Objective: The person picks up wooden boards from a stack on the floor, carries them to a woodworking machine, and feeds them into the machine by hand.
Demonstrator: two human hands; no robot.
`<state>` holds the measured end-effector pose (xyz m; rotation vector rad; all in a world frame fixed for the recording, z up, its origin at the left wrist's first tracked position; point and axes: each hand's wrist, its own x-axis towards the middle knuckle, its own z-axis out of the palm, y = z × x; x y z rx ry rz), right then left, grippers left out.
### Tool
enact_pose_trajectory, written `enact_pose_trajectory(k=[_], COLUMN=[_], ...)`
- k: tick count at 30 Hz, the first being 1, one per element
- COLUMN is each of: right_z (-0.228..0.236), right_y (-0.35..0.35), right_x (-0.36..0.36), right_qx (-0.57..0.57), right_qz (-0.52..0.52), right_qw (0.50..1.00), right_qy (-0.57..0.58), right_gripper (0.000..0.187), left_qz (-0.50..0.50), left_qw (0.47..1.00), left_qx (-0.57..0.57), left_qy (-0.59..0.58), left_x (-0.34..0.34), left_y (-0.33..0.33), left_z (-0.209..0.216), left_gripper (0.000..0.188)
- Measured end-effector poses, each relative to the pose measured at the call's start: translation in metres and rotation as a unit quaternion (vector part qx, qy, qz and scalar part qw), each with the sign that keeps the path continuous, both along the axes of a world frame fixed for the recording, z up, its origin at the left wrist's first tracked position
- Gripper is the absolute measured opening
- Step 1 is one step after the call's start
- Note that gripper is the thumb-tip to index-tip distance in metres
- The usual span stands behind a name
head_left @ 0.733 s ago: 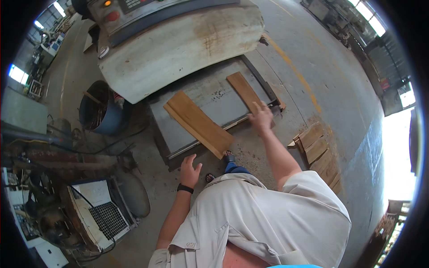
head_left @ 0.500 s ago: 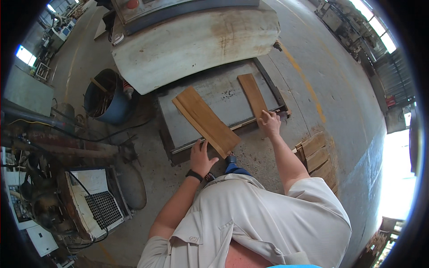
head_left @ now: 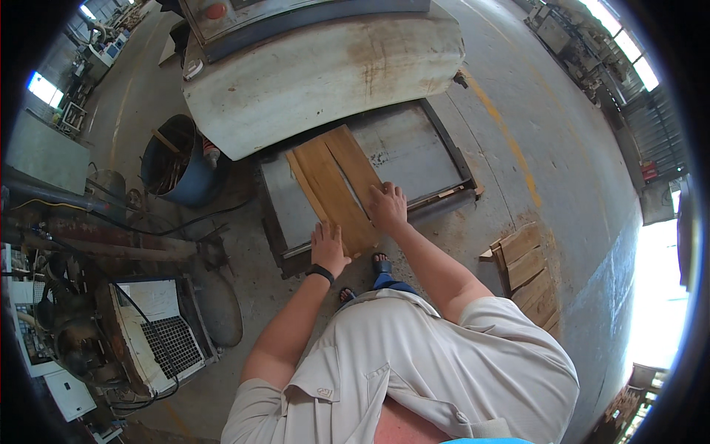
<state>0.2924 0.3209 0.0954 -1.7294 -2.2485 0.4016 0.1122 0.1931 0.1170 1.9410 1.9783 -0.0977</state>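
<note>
A wide brown wooden board (head_left: 325, 185) lies aslant on the grey metal table (head_left: 414, 144), its near end reaching past the table's front edge. Close along its right side lies a narrower wooden board (head_left: 353, 159), with a thin gap between the two. A slim wooden strip (head_left: 302, 181) runs down the wide board's left edge. My left hand (head_left: 329, 248) rests with fingers spread on the near left edge of the wood. My right hand (head_left: 388, 209) has its fingers curled on the narrow board's near part, which it partly hides.
A pale, rust-stained machine hood (head_left: 318, 78) overhangs the table's far side. To the left stand a blue bin (head_left: 194, 181) with wood scraps and a machine with a black grille (head_left: 174, 344). Several wooden boards (head_left: 526, 263) are stacked low at the right.
My right hand has brought the narrow board leftward, from the table's right part to beside the wide board. My left hand has moved slightly up onto the wood's near left edge.
</note>
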Motion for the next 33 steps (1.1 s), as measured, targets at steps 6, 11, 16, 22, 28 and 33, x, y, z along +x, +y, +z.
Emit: enact_pose_trajectory(k=[6,11,16,22,28,33], right_z=[0.004,0.029,0.027,0.014,0.025,0.026], right_y=[-0.003,-0.046,-0.046,-0.03,-0.013,0.004], right_x=[-0.018,-0.008,-0.008,-0.031,-0.042,-0.048], right_qx=[-0.013,-0.045,-0.037,-0.028,-0.042,-0.038], right_qz=[0.089,0.22,0.241,0.244,0.261,0.263], right_qw=[0.996,0.973,0.969,0.968,0.962,0.961], right_qy=[-0.018,-0.053,-0.044,-0.055,-0.067,-0.077], right_gripper=[0.056,0.063,0.069,0.07,0.07,0.07], left_qz=[0.009,0.118,-0.055,-0.122,-0.114,0.298], left_qw=[1.0,0.894,0.681,0.609,0.644,0.598], left_qx=[-0.011,0.289,0.458,0.461,0.326,0.229], left_qy=[-0.011,-0.322,-0.569,-0.633,-0.683,-0.708], left_x=[-0.047,-0.065,-0.077,-0.039,-0.06,0.007], left_y=[0.006,0.01,-0.014,-0.078,-0.109,-0.073], left_z=[0.008,0.103,0.286,0.411,0.434,0.48], left_gripper=[0.092,0.053,0.104,0.033,0.017,0.016])
